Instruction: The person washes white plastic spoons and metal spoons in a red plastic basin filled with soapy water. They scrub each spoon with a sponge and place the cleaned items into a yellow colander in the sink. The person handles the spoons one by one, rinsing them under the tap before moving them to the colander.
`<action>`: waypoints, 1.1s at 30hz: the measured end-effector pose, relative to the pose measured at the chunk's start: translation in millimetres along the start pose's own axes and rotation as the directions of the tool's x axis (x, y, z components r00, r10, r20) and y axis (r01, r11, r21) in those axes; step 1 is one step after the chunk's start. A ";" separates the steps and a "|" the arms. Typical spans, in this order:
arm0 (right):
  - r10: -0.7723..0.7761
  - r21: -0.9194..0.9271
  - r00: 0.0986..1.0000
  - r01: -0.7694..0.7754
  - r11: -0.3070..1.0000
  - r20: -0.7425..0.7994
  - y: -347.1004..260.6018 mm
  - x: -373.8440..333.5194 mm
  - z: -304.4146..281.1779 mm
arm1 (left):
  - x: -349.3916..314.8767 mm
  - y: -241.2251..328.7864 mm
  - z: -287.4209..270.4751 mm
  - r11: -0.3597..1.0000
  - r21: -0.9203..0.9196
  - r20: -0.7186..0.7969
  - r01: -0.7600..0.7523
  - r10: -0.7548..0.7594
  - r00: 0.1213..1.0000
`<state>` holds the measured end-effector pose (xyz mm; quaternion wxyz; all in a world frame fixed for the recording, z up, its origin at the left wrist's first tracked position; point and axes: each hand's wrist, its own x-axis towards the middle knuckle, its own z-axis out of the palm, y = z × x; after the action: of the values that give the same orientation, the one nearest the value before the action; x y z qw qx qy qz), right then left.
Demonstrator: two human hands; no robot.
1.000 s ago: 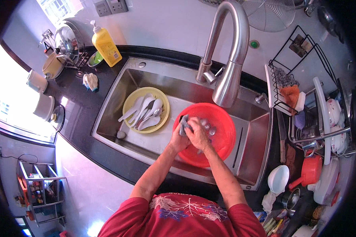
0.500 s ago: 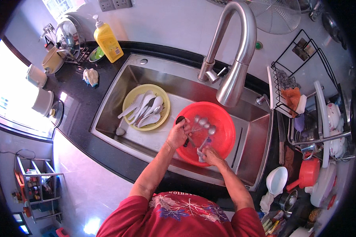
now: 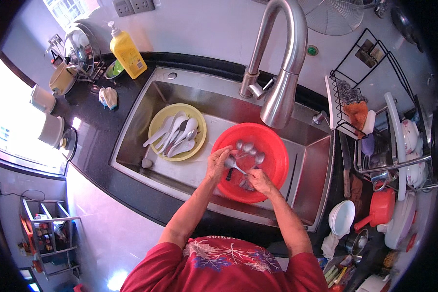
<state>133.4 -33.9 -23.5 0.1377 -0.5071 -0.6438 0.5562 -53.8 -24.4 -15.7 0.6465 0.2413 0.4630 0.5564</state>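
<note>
We hold one spoon (image 3: pixel 238 168) over the red basin (image 3: pixel 279 152), which stands in the sink (image 3: pixel 316 170). The fingers of our right hand (image 3: pixel 261 181) pinch its handle; those of our left hand (image 3: pixel 219 161) curl by its cupped end, and we cannot tell whether they press on it. We judge the handling partway along: several metal spoons (image 3: pixel 248 147) lie in the basin, while white utensils (image 3: pixel 191 124) are piled in the yellow bowl (image 3: pixel 201 139). Which pieces are finished, we cannot tell.

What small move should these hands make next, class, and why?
Perhaps turn the slim silvery metal utensil over: the right hand holds one end, the left hand is at its other, and the round red plastic basin beneath could catch drips.
</note>
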 end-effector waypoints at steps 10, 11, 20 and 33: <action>0.337 0.052 0.879 -0.340 0.939 -0.338 86.4 20.7 -9.0 | 6.4 -23.1 -15.3 0.984 0.044 -0.160 0.172 -0.163 0.973; 0.476 0.227 0.842 -0.426 0.875 -0.255 79.6 24.7 -5.9 | 5.2 -25.0 -14.1 0.967 0.051 -0.181 0.248 -0.235 0.955; 0.023 0.735 0.998 -0.060 0.675 0.061 43.3 26.4 7.0 | -4.7 -16.2 7.4 0.956 0.277 0.064 0.096 -0.118 0.991; -0.232 0.902 0.970 0.043 0.430 0.065 -63.9 -7.2 21.2 | -14.4 87.3 60.1 0.960 0.129 0.155 -0.249 0.228 0.961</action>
<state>88.9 -43.4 26.8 0.3709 -0.2510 -0.3018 0.8416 -44.3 -2.7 88.6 0.5855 0.3806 0.4241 0.5766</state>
